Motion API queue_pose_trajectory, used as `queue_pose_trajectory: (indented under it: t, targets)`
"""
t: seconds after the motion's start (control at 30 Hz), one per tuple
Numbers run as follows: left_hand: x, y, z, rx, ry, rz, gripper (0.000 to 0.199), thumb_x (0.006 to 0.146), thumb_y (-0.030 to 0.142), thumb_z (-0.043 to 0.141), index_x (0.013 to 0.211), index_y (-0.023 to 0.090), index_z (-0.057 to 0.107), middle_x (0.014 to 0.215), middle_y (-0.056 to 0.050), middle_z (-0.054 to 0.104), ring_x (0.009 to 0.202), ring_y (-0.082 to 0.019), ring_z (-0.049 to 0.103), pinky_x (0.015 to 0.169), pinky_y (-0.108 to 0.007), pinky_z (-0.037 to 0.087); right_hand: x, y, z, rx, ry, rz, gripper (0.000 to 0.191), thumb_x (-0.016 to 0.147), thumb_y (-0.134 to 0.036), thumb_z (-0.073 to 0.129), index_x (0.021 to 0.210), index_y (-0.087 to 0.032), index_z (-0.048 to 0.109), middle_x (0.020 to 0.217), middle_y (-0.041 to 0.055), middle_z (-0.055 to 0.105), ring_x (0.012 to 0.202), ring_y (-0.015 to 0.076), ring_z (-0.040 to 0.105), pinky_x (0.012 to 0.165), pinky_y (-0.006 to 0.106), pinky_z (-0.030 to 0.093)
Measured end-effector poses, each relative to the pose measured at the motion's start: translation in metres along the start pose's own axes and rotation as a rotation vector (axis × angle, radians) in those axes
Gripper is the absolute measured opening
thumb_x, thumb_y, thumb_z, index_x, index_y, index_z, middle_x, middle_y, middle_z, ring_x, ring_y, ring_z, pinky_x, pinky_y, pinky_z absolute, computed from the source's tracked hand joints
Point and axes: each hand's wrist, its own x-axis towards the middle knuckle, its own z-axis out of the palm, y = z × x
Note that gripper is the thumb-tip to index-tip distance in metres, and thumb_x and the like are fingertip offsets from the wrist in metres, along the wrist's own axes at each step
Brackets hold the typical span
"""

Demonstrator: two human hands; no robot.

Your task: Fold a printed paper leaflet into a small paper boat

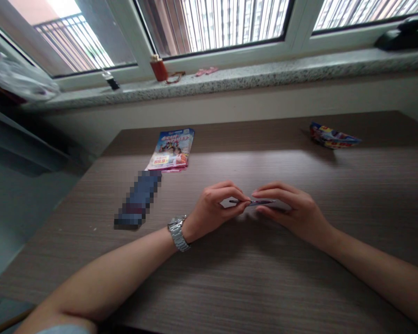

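My left hand [221, 200], with a silver watch on its wrist, pinches a thin flat piece [264, 202] between thumb and fingertips. The piece is seen nearly edge-on and looks like folded paper; its printed face is hidden. Around its right end my right hand [288, 202] is held open, the thumb below and the fingers above, with a gap between them. Both hands are just over the middle of the wooden table [230, 278].
A stack of colourful printed flyers [174, 148] lies at the back left, near a dark pixelated object [138, 202]. At the back right stands a folded printed paper [333, 137]. On the stone windowsill [251, 81] are an orange-red container [159, 68] and small pink items [206, 72].
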Motion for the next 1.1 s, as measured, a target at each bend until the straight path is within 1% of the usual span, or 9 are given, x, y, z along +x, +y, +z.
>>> queue_pose_trajectory:
  t: [0.1,0.17,0.27,0.37,0.53,0.63,0.8,0.97,1.1]
  targets:
    - [0.0,0.002,0.001,0.005,-0.008,0.019,0.007,0.089,0.019,0.07,0.093,0.014,0.073,0.088,-0.006,0.071,0.08,-0.012,0.066,0.074,-0.023,0.055,0.001,-0.003,0.002,0.025,-0.006,0.001,0.014,0.091,-0.017,0.066,0.101,-0.025,0.072,0.096,0.0043,0.073,0.084,0.0164,0.07,0.075,0.028,0.056]
    - [0.0,0.002,0.001,0.0,0.0,0.033,0.01,0.089,0.019,0.071,0.097,0.015,0.074,0.091,-0.006,0.071,0.081,-0.012,0.067,0.076,-0.023,0.056,0.001,-0.004,0.001,0.019,0.006,0.013,0.012,0.091,-0.016,0.066,0.097,-0.025,0.072,0.092,0.0032,0.073,0.08,0.0156,0.07,0.072,0.027,0.056]
    - [0.0,0.0,-0.001,0.003,0.02,0.054,0.016,0.088,0.02,0.072,0.104,0.017,0.075,0.096,-0.007,0.073,0.085,-0.012,0.069,0.079,-0.023,0.058,0.002,-0.005,-0.001,0.002,0.022,0.028,0.011,0.092,-0.017,0.065,0.095,-0.026,0.072,0.089,0.0027,0.073,0.078,0.0159,0.07,0.069,0.027,0.055]
    - [-0.001,-0.003,-0.003,0.036,0.049,0.048,0.017,0.088,0.023,0.073,0.104,0.018,0.076,0.094,-0.007,0.074,0.083,-0.012,0.069,0.077,-0.023,0.058,0.003,-0.005,-0.003,-0.012,0.034,0.05,0.011,0.092,-0.02,0.064,0.094,-0.026,0.072,0.088,0.0028,0.073,0.076,0.0164,0.07,0.068,0.027,0.055]
    - [-0.002,-0.004,-0.004,0.06,0.031,0.017,0.013,0.089,0.025,0.072,0.098,0.018,0.077,0.091,-0.006,0.074,0.08,-0.013,0.069,0.074,-0.023,0.057,0.003,-0.004,-0.003,-0.013,0.008,0.095,0.009,0.093,-0.023,0.062,0.094,-0.027,0.071,0.089,0.0038,0.073,0.078,0.018,0.069,0.068,0.03,0.055]
    - [-0.002,-0.003,-0.004,0.068,0.037,0.021,0.013,0.088,0.024,0.073,0.098,0.017,0.077,0.089,-0.005,0.074,0.077,-0.012,0.069,0.073,-0.021,0.056,0.003,-0.002,-0.002,-0.01,0.001,0.09,0.008,0.093,-0.024,0.062,0.093,-0.026,0.07,0.089,0.0044,0.073,0.079,0.0185,0.07,0.07,0.031,0.056]
    - [-0.002,-0.007,-0.005,0.081,0.074,0.016,0.014,0.088,0.023,0.073,0.099,0.018,0.078,0.09,-0.005,0.075,0.078,-0.011,0.069,0.074,-0.021,0.057,0.002,0.003,-0.004,-0.026,0.025,0.083,0.012,0.091,-0.025,0.065,0.101,-0.026,0.072,0.099,0.0054,0.075,0.086,0.0198,0.071,0.078,0.033,0.057]
    - [-0.003,-0.011,-0.008,0.077,0.081,0.013,0.013,0.088,0.024,0.073,0.099,0.018,0.077,0.091,-0.005,0.075,0.079,-0.011,0.07,0.075,-0.022,0.057,0.002,0.004,-0.006,-0.006,0.069,0.149,0.01,0.092,-0.028,0.065,0.098,-0.026,0.073,0.095,0.0042,0.075,0.085,0.0197,0.071,0.078,0.033,0.058]
    - [-0.002,-0.011,-0.008,0.056,0.097,0.007,0.013,0.088,0.024,0.073,0.099,0.018,0.077,0.091,-0.006,0.075,0.079,-0.012,0.07,0.074,-0.023,0.058,0.004,0.005,-0.008,0.064,0.081,0.249,0.012,0.09,-0.033,0.068,0.097,-0.026,0.075,0.096,0.0051,0.076,0.087,0.0209,0.072,0.075,0.033,0.059]
